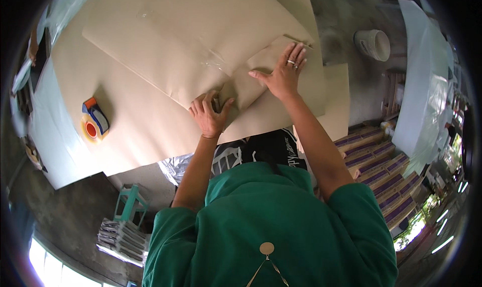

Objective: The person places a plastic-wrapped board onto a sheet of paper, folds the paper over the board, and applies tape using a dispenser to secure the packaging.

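A large flat parcel wrapped in brown paper lies on the table, its near end folded into a flap. My left hand is at the parcel's near edge, fingers curled, with a fold of the paper between thumb and fingers. To its right, my right hand lies on the flap with fingers stretched and thumb spread, pressing on the paper. Clear tape glints on the wrapping just beyond the hands. A tape dispenser with a roll of clear tape stands left of my left hand.
More brown paper lies beneath the parcel. A white bucket is on the floor at far right, near stacked cartons. At lower left, a green stool stands by a pile of flat bundles. Pale sheeting hangs at right.
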Demonstrator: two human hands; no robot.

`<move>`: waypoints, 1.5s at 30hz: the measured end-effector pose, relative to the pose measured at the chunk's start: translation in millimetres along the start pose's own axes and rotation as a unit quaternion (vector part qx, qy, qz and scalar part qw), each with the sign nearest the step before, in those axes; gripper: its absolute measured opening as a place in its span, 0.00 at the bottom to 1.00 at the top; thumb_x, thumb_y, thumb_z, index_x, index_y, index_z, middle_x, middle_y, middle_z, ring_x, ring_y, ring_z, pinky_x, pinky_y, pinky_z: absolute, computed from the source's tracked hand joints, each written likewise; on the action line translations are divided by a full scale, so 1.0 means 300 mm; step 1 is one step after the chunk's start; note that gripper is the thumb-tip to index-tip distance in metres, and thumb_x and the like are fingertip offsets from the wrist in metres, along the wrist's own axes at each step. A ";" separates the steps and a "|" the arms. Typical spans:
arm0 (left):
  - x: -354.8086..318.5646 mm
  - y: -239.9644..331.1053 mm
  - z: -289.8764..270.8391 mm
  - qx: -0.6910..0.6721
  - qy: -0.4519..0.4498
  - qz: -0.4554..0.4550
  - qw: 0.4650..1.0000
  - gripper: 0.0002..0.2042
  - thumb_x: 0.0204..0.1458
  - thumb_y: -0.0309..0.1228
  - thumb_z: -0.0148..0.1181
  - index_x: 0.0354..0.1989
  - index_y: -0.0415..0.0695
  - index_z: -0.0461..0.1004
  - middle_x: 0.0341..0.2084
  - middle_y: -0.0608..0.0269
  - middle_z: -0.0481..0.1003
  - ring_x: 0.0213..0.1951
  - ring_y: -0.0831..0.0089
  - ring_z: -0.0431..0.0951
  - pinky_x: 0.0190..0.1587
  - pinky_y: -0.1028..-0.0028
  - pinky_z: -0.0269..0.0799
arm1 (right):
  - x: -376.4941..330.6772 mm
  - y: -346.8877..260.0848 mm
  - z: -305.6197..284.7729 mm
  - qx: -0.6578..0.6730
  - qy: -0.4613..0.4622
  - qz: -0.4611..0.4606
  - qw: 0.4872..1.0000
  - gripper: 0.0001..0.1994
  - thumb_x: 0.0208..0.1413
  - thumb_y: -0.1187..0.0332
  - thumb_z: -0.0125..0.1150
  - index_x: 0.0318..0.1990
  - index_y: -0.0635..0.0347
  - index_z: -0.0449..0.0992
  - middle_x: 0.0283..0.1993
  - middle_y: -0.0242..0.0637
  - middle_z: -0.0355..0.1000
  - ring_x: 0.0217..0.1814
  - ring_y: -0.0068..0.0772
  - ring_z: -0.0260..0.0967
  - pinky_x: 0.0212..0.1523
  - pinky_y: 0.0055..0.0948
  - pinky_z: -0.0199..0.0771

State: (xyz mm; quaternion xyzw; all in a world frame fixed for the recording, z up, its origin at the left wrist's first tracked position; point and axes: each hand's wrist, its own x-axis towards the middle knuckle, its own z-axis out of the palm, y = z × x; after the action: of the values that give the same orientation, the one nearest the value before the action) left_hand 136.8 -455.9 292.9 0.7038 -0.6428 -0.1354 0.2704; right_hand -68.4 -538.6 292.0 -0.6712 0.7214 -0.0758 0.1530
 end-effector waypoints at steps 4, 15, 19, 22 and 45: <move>0.020 0.014 -0.018 0.085 -0.036 -0.053 0.994 0.29 0.39 0.47 0.63 0.48 0.46 0.64 0.43 0.57 0.66 0.47 0.60 0.64 0.49 0.62 0.57 | -0.027 -0.056 -0.002 -0.025 -0.023 -0.012 0.999 0.60 0.34 0.35 0.59 0.62 0.73 0.32 0.65 0.64 0.23 0.68 0.64 0.20 0.62 0.59 0.29; 0.275 -1.147 -0.693 0.331 -0.109 -0.297 0.889 0.37 0.52 0.45 0.47 0.64 0.48 0.34 0.55 0.41 0.58 0.54 0.48 0.61 0.53 0.54 0.54 | 0.014 -0.140 -0.102 -0.040 -0.128 0.085 0.987 0.64 0.27 0.39 0.67 0.63 0.71 0.34 0.66 0.61 0.27 0.69 0.60 0.23 0.62 0.58 0.35; 0.371 -0.966 -0.677 0.161 -0.068 -0.185 0.967 0.30 0.51 0.32 0.45 0.63 0.52 0.45 0.54 0.45 0.61 0.53 0.52 0.64 0.52 0.60 0.61 | 0.011 -0.134 -0.095 -0.019 -0.115 0.096 0.988 0.65 0.23 0.42 0.71 0.63 0.68 0.35 0.66 0.59 0.31 0.69 0.59 0.27 0.61 0.59 0.38; 0.476 -0.366 -0.643 -0.083 -0.112 -0.103 0.985 0.25 0.48 0.29 0.51 0.57 0.44 0.59 0.53 0.50 0.62 0.53 0.59 0.64 0.54 0.67 0.61 | 0.039 -0.127 -0.121 -0.016 -0.121 0.134 0.983 0.66 0.18 0.44 0.73 0.63 0.66 0.35 0.66 0.56 0.34 0.68 0.58 0.32 0.60 0.60 0.40; 0.127 -0.093 -0.538 0.447 -0.771 0.006 0.454 0.30 0.35 0.54 0.59 0.50 0.56 0.69 0.41 0.62 0.73 0.40 0.69 0.74 0.44 0.71 0.68 | -0.010 -0.043 -0.082 0.120 -0.041 0.086 0.988 0.63 0.16 0.52 0.76 0.61 0.73 0.42 0.65 0.50 0.37 0.69 0.50 0.32 0.64 0.50 0.40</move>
State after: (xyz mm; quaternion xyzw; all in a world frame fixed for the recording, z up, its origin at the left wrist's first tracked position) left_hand 252.2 -458.9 415.4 0.3325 -0.5646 -0.3147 -0.6867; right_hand -64.0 -539.1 319.6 -0.5863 0.7550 -0.1203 0.2678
